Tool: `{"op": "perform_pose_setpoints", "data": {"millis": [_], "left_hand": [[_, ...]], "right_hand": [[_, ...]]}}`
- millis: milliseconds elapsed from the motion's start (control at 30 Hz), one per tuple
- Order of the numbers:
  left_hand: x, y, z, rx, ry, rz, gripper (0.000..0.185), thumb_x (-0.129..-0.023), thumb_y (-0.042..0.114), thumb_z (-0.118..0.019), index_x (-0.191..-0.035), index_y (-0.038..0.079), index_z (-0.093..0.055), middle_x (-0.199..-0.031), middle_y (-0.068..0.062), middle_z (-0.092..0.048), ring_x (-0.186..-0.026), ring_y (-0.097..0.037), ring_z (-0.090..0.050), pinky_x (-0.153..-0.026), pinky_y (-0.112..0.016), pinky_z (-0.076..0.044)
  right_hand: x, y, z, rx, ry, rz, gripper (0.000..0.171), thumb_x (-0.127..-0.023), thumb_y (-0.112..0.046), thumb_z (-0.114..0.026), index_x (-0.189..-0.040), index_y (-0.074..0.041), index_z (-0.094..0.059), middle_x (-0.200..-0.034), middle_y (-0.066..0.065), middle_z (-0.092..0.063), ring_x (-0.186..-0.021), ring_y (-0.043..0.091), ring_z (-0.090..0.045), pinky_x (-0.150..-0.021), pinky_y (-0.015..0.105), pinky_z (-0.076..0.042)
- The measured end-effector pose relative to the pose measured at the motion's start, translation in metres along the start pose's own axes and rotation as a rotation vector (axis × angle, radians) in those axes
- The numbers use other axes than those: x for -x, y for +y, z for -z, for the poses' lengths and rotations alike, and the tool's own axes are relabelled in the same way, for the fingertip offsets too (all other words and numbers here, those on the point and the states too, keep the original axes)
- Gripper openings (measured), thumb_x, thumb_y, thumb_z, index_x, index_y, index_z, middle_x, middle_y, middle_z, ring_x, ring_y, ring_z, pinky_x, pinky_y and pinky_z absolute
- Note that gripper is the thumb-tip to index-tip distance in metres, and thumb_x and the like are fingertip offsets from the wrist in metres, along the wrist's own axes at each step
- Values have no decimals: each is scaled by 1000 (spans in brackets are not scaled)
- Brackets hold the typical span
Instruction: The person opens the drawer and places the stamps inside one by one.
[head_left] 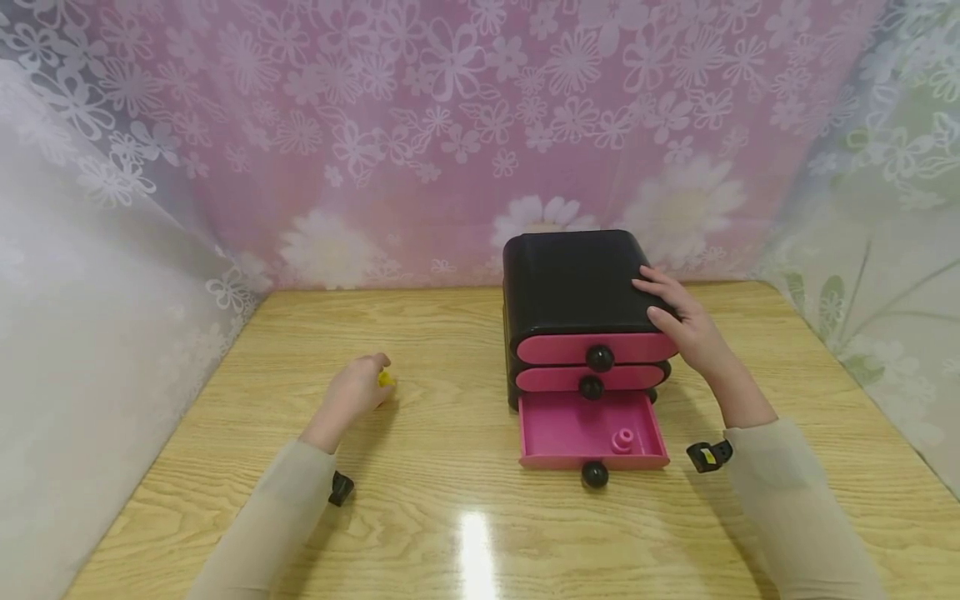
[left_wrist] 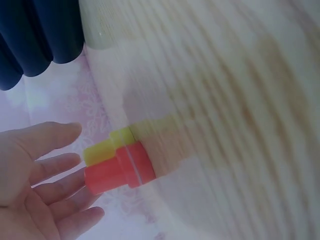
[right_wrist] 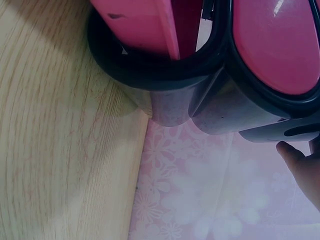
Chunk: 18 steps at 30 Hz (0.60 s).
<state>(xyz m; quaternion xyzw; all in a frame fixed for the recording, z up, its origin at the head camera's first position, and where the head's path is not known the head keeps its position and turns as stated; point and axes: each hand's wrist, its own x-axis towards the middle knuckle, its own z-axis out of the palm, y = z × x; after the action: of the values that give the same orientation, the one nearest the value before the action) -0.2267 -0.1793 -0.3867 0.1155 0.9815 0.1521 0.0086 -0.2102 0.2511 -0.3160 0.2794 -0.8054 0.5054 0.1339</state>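
My left hand is low over the table, its fingers spread loosely around two small stepped cylinders. In the left wrist view the yellow cylinder stands beside the red cylinder, both upright on the wood. The fingertips come close to them without a visible grip. My right hand rests on the top right edge of a black mini drawer cabinet, fingers extended. The cabinet's lowest pink drawer is pulled out, holding a pink stepped cylinder. Only part of the right hand shows in the right wrist view.
Two upper pink drawers, the top drawer and the middle drawer, are closed and have round black knobs. The wooden table meets a flowered pink curtain at its back edge. Pale curtains hang on both sides.
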Motion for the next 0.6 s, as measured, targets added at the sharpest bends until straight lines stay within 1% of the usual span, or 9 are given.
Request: {"op": "perform_pose_setpoints", "data": {"millis": [67,300,400,467,533,600], "left_hand": [[-1,-1,-1,-1,-7,3,37,-78,11,-62,-112,-4,-54,-100,-17,-58,-61,-17,-45,-49,-26,-37],[-5,-3,-3,8,-29,21,35,-77,5,-61,-111,-3,-55,-100,-18,-58,-65,-18,-48,-53,-28,-40],[-7,-4,-4,0,-30,21,33,-78,3,-62,-109,-4,-56,-101,-19,-58,-72,-21,-52,-60,-33,-45],[-7,-5,-5,-12,-24,16,31,-78,2,-62,-108,-4,-57,-102,-20,-59,-79,-23,-55,-66,-36,-47],[-8,-5,-5,-23,-17,2,29,-77,0,-62,-106,-4,-58,-102,-21,-59,-83,-25,-56,-69,-38,-47],[-9,-5,-6,-25,-12,-4,27,-77,-2,-61,-105,-3,-59,-102,-20,-59,-84,-25,-56,-70,-38,-47]], "right_hand": [[0,0,0,-2,1,2,38,-88,1,-41,-124,13,-38,-138,27,-19,-132,26,-5,-100,57,-2],[0,30,4,-8,3,4,39,-89,1,-42,-127,8,-39,-140,23,-19,-133,23,-6,-101,54,-2],[0,31,4,-16,5,2,39,-88,1,-42,-127,8,-39,-140,23,-19,-133,22,-6,-101,53,-2],[1,31,4,-20,7,5,39,-89,1,-41,-127,8,-39,-140,24,-19,-133,22,-6,-101,53,-2],[1,32,4,-21,7,3,39,-89,1,-41,-127,8,-39,-140,24,-19,-133,22,-6,-101,54,-2],[1,32,5,-21,6,2,39,-89,1,-41,-127,8,-39,-140,23,-19,-133,22,-6,-101,54,-2]]}}
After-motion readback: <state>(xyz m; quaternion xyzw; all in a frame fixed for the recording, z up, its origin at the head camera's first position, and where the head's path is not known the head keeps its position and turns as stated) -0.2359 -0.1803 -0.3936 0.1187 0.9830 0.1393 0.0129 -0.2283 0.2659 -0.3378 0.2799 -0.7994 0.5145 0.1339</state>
